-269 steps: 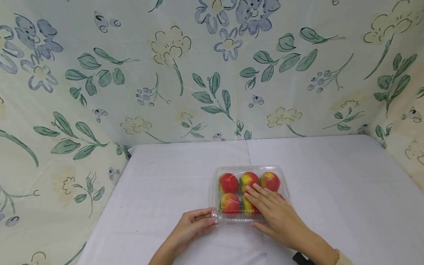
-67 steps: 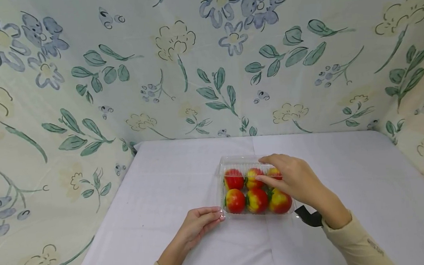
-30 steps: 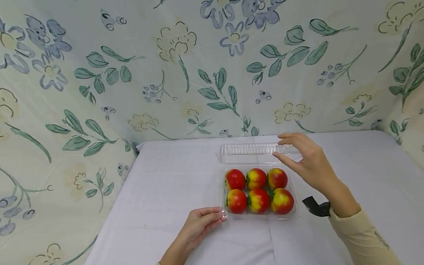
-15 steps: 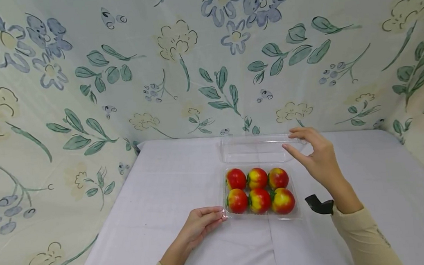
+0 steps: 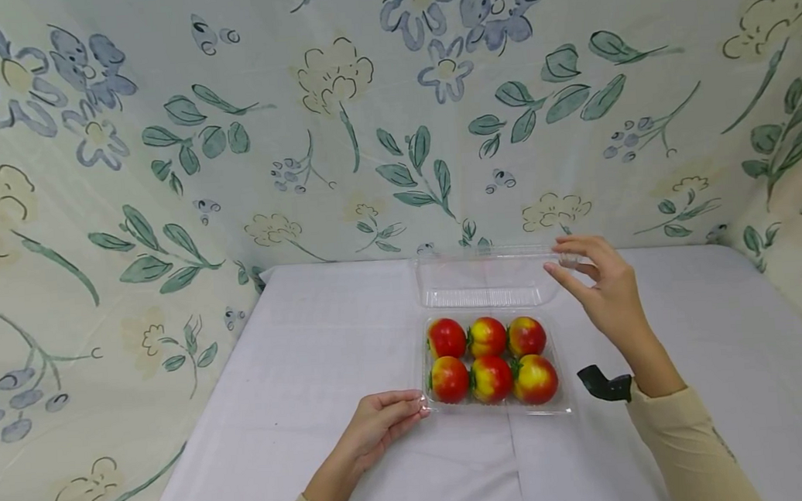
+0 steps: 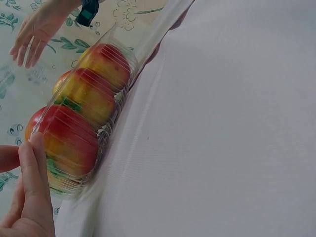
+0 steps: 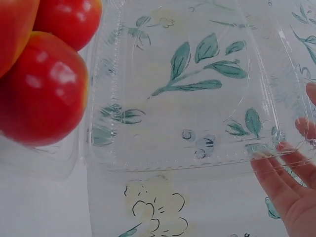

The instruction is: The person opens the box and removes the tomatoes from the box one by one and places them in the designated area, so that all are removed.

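Note:
A clear plastic clamshell container [image 5: 558,405] holds several red-and-yellow fruits, apple-like with bits of green leaf [image 5: 491,378], in two rows. Its transparent lid [image 5: 488,297] is swung up and back on the far side, hinged to the base. My left hand [image 5: 382,430] pinches the base's near left corner between thumb and fingers; the left wrist view shows these fingertips [image 6: 35,140] at the container's edge. My right hand [image 5: 606,283] holds the lid's right edge, thumb on the near side and fingers beyond. In the right wrist view the fingers overlap the lid's corner.
The container stands on a table with a white cloth [image 5: 310,350]. A floral curtain [image 5: 364,129] rises right behind the table's far edge and along both sides. Black straps [image 5: 602,386] are on both wrists, below beige sleeves [image 5: 687,440].
From resting over the closed container, my right hand has lifted the lid and swung it away to the far side, uncovering the fruits. My left hand keeps to the near left corner.

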### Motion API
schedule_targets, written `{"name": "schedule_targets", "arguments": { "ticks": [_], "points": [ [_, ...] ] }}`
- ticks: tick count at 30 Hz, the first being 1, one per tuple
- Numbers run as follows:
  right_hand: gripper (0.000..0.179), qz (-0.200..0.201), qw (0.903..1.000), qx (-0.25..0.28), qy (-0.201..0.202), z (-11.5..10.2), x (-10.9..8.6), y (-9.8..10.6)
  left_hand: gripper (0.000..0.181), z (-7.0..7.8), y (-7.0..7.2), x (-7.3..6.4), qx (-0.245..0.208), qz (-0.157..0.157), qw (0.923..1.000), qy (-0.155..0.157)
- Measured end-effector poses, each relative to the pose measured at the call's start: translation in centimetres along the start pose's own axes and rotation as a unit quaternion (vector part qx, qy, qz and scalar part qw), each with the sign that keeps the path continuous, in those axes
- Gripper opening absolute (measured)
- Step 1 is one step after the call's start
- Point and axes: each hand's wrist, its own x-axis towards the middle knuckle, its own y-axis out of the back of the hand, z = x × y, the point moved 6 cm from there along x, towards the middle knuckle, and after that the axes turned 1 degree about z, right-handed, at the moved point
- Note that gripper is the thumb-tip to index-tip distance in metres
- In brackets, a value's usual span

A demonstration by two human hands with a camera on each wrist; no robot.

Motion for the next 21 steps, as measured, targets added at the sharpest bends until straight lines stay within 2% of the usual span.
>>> {"name": "schedule_targets", "arguments": {
  "ticks": [4,14,21],
  "points": [
    [0.041,-0.001,0.9997,0.018,-0.015,0.9,0.0,0.0,0.035,0.0,0.0,0.0,0.001,0.001,1.0,0.001],
    [0.029,0.009,0.9959,0.065,-0.062,2.9,-0.1,0.0,0.034,0.0,0.1,0.0,-0.002,0.002,1.0,-0.002],
    [0.028,0.012,0.9882,0.127,-0.085,4.4,-0.4,-0.2,0.034,0.0,0.2,0.0,0.0,0.001,1.0,-0.002]
  ]
}}
